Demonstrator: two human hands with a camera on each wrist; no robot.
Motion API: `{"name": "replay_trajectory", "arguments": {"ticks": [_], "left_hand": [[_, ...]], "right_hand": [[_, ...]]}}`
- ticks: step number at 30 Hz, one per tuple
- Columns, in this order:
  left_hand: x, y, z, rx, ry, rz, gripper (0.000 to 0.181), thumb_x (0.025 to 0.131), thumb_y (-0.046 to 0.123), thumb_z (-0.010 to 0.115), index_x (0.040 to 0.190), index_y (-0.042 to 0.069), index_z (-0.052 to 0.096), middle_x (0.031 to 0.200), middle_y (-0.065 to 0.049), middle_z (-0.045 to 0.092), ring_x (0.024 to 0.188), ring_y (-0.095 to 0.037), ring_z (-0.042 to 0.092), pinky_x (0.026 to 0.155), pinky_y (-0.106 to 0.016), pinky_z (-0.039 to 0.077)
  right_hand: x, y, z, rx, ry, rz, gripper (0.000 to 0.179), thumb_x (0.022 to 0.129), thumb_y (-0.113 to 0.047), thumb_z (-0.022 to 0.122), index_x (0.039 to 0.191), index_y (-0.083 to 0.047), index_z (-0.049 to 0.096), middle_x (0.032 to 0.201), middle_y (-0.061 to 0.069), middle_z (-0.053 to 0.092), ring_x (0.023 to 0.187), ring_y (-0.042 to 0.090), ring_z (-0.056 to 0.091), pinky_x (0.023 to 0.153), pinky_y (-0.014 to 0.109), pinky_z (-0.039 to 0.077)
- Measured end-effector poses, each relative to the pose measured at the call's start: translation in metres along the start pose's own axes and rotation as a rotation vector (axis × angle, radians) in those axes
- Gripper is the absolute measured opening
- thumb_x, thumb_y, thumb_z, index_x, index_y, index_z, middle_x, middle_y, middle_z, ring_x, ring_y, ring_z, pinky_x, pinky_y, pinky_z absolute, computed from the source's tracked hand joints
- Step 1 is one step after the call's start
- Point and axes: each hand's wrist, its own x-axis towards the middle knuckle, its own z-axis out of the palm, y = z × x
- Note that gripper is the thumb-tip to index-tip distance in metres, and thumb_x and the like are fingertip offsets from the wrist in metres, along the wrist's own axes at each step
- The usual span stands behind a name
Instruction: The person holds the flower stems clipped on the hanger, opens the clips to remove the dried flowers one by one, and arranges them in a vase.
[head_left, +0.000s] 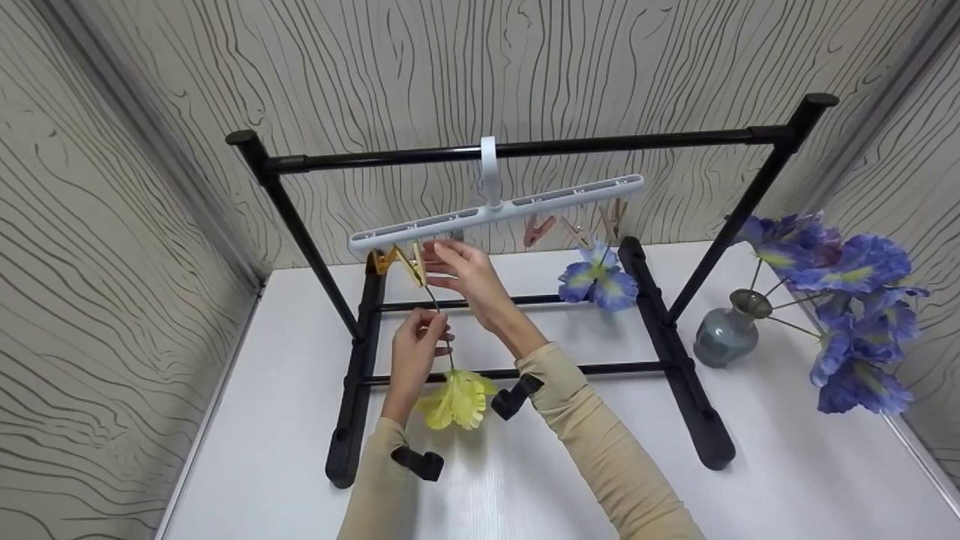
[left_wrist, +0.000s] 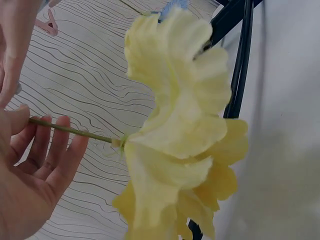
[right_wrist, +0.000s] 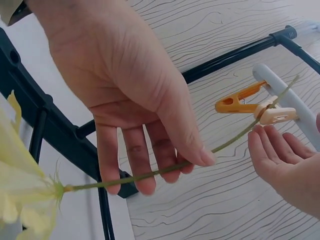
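A yellow artificial flower (head_left: 457, 401) hangs bloom down from a pale yellow clothespin (right_wrist: 276, 115) on the white hanger (head_left: 442, 222), its stem passing through the clip. My left hand (head_left: 418, 352) pinches that stem (left_wrist: 85, 133) between thumb and index finger, above the bloom, with the other fingers spread loosely beside it. Higher up, my right hand (head_left: 472, 281) is at the pale clothespin, fingers extended and fingertips right by its lower part; nothing shows gripped between them. An orange clothespin (right_wrist: 242, 100) hangs beside the pale one, at the hanger's left end.
The hanger hooks over a black rack's top bar (head_left: 600, 145). Pink clothespins (head_left: 538, 230) hang on its right half. One clothespin there holds a blue flower (head_left: 598, 279). At right, a grey vase (head_left: 726, 336) holds several blue flowers (head_left: 862, 262). Patterned walls enclose the white table (head_left: 277, 420).
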Motion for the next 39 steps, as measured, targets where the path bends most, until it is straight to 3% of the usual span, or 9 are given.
{"name": "replay_trajectory", "arguments": {"ticks": [6,12,22,28,33,39], "left_hand": [[-0.001,0.000,0.001,-0.011,-0.021,-0.007,0.020,0.105,0.019,0.063,0.105,-0.002,0.063,0.097,-0.015,0.067,0.082,-0.016,0.069,0.070,-0.034,0.063],[-0.003,0.000,0.000,-0.027,-0.037,0.010,0.021,0.106,0.018,0.063,0.106,-0.003,0.062,0.098,-0.019,0.066,0.081,-0.016,0.069,0.070,-0.035,0.063],[-0.005,0.001,-0.003,-0.035,-0.062,0.010,0.020,0.106,0.018,0.061,0.106,-0.002,0.062,0.093,-0.011,0.067,0.082,-0.015,0.069,0.069,-0.034,0.063],[-0.005,0.001,-0.003,-0.034,-0.070,0.015,0.019,0.107,0.017,0.061,0.105,-0.002,0.061,0.094,-0.015,0.065,0.082,-0.016,0.069,0.069,-0.033,0.063],[-0.005,-0.001,-0.003,-0.030,-0.066,0.026,0.018,0.106,0.016,0.061,0.104,-0.002,0.061,0.094,-0.015,0.065,0.081,-0.016,0.069,0.068,-0.033,0.063],[-0.009,0.000,0.000,0.000,-0.069,0.065,0.024,0.107,0.019,0.061,0.114,-0.004,0.061,0.099,-0.018,0.064,0.082,-0.018,0.069,0.066,-0.034,0.063]], "right_hand": [[0.010,0.002,0.006,0.082,-0.012,0.098,0.034,0.113,-0.017,0.042,0.129,0.008,0.057,0.107,0.011,0.066,0.094,0.017,0.066,0.084,0.030,0.056],[0.017,0.004,0.009,0.163,-0.079,0.157,0.035,0.113,-0.018,0.041,0.128,0.008,0.060,0.106,0.013,0.070,0.096,0.021,0.070,0.089,0.034,0.059],[0.020,0.005,0.010,0.306,-0.201,0.180,0.033,0.113,-0.014,0.037,0.116,0.000,0.067,0.099,0.014,0.072,0.088,0.022,0.072,0.081,0.033,0.060],[0.022,0.006,0.010,0.358,-0.287,0.212,0.036,0.114,-0.017,0.032,0.111,-0.005,0.066,0.099,0.012,0.068,0.088,0.021,0.067,0.082,0.034,0.058],[0.023,0.005,0.012,0.352,-0.257,0.218,0.034,0.115,-0.016,0.032,0.112,-0.002,0.063,0.100,0.011,0.065,0.092,0.018,0.063,0.081,0.032,0.057],[0.026,0.004,0.014,0.347,-0.159,0.233,0.030,0.114,-0.013,0.032,0.110,-0.001,0.059,0.100,0.011,0.063,0.091,0.019,0.063,0.079,0.032,0.056]]}}
